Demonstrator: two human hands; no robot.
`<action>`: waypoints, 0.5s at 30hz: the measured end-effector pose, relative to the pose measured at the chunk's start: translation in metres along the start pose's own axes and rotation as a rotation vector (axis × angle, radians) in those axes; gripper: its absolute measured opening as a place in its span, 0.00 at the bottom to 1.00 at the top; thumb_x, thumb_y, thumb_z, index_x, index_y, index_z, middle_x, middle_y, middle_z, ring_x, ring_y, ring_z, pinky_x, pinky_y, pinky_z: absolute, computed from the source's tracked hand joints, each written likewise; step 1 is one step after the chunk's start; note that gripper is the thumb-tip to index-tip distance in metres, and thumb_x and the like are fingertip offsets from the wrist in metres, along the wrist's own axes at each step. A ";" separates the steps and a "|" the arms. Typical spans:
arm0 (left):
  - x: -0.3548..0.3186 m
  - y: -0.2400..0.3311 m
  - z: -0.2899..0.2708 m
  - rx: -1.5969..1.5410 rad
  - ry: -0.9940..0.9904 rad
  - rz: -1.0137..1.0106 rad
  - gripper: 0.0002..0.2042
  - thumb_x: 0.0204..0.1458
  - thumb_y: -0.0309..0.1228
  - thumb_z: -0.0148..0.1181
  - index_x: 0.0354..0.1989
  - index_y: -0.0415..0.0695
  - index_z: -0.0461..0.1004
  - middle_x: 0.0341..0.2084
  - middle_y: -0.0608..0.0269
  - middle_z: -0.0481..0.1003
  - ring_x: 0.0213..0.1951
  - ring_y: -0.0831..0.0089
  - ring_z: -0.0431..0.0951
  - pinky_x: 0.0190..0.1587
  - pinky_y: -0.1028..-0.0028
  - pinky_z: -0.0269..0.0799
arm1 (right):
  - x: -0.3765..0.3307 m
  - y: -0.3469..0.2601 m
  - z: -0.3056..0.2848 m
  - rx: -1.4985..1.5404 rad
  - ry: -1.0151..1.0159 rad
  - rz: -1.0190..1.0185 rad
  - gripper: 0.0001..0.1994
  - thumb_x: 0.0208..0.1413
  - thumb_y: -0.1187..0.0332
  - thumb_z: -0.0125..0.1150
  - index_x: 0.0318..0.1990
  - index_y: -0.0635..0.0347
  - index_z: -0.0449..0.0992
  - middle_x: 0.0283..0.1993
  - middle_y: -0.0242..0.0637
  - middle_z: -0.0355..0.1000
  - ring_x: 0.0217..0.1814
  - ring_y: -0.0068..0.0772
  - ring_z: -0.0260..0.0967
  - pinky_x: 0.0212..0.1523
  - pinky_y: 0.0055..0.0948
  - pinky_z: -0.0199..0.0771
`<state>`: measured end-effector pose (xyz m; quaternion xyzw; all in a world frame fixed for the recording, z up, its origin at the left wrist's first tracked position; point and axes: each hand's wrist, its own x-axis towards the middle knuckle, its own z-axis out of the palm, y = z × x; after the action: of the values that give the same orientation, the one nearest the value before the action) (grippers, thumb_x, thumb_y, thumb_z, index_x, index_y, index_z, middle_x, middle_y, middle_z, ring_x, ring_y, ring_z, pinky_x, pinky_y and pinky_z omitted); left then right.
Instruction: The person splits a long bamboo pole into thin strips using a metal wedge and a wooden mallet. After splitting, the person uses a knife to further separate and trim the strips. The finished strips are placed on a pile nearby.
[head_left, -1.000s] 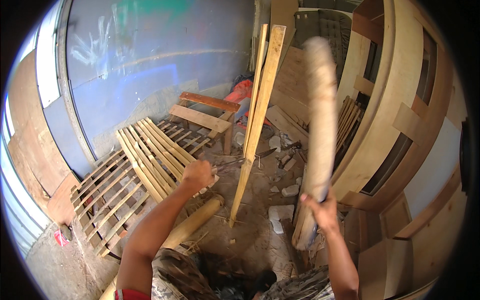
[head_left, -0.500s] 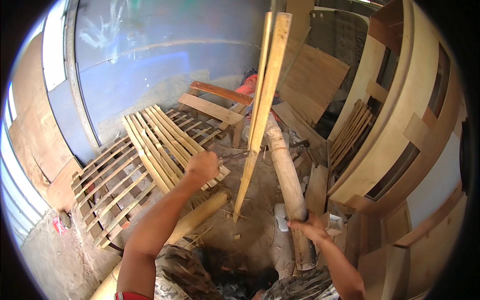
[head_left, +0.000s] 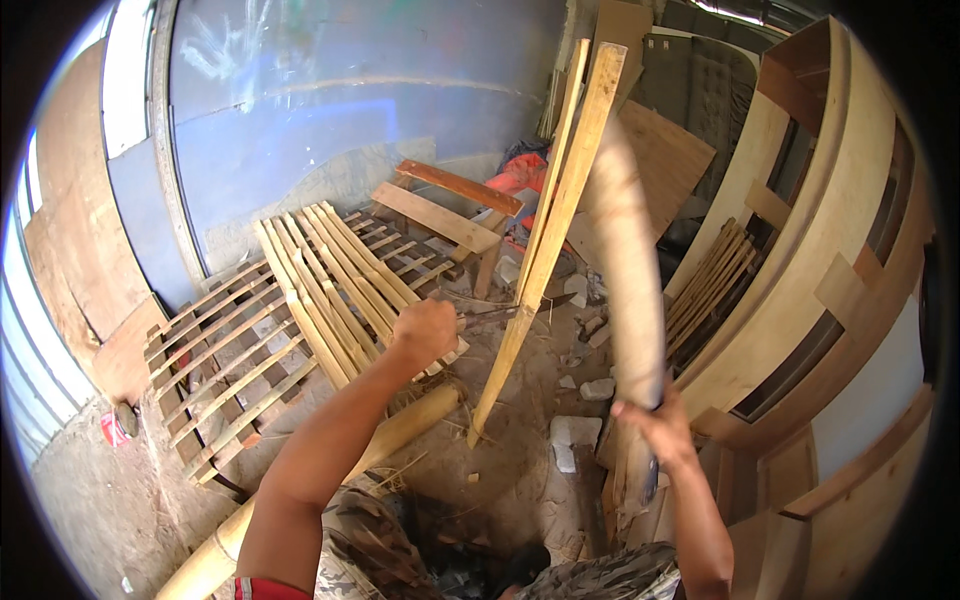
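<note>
My left hand [head_left: 425, 332] is closed in a fist around what looks like the handle of a machete [head_left: 490, 316]; the handle itself is hidden. Its thin dark blade reaches rightward to an upright bamboo pole [head_left: 568, 190], set in the pole's split. Above the blade the pole is parted into two strips, while its lower end meets the dirt floor. On the right, my right hand [head_left: 660, 428] grips a thick round bamboo length [head_left: 630, 270] near its lower end. That length stands raised and blurred by motion, beside the split pole.
Split bamboo strips [head_left: 325, 285] lie across a slatted bamboo rack [head_left: 220, 375] at left. A thick bamboo pole [head_left: 410, 425] lies on the floor beside my left forearm. Wooden furniture frames [head_left: 800, 260] line the right. Broken blocks [head_left: 573, 440] and a low bench [head_left: 437, 215] stand ahead.
The thick bamboo length in my right hand has swung upward and to the right. My left hand stays closed at the blade, and the view has shifted slightly.
</note>
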<state>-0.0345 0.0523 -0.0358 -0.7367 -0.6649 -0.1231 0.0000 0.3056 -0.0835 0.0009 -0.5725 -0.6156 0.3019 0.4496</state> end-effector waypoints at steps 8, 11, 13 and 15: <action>0.007 0.016 -0.006 -0.019 -0.006 -0.003 0.09 0.48 0.31 0.59 0.33 0.40 0.80 0.36 0.47 0.80 0.40 0.55 0.82 0.41 0.63 0.80 | 0.006 0.072 0.016 -0.209 0.171 0.000 0.33 0.44 0.61 0.73 0.55 0.70 0.67 0.46 0.46 0.74 0.45 0.40 0.73 0.47 0.36 0.72; 0.007 -0.006 -0.010 -0.065 0.004 -0.077 0.10 0.48 0.32 0.59 0.34 0.39 0.80 0.36 0.47 0.80 0.41 0.55 0.82 0.41 0.63 0.80 | -0.009 0.070 0.021 -0.147 -0.302 0.489 0.37 0.43 0.57 0.73 0.60 0.68 0.67 0.59 0.52 0.68 0.63 0.44 0.63 0.63 0.38 0.59; 0.009 -0.031 -0.005 -0.056 -0.016 -0.135 0.11 0.48 0.32 0.58 0.35 0.39 0.80 0.37 0.46 0.80 0.42 0.54 0.82 0.41 0.62 0.80 | -0.018 0.085 0.013 -0.179 -0.177 0.741 0.38 0.42 0.58 0.73 0.60 0.69 0.67 0.59 0.50 0.69 0.63 0.43 0.64 0.63 0.36 0.60; 0.012 -0.048 -0.006 -0.053 -0.010 -0.147 0.12 0.47 0.30 0.57 0.36 0.38 0.81 0.37 0.43 0.79 0.42 0.53 0.81 0.43 0.62 0.79 | -0.030 0.102 0.004 -0.178 -0.123 0.793 0.38 0.41 0.58 0.74 0.59 0.69 0.68 0.58 0.49 0.69 0.61 0.42 0.65 0.62 0.35 0.61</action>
<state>-0.0815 0.0685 -0.0362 -0.6862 -0.7138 -0.1367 -0.0315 0.3450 -0.0953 -0.0976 -0.7829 -0.3965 0.4311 0.2095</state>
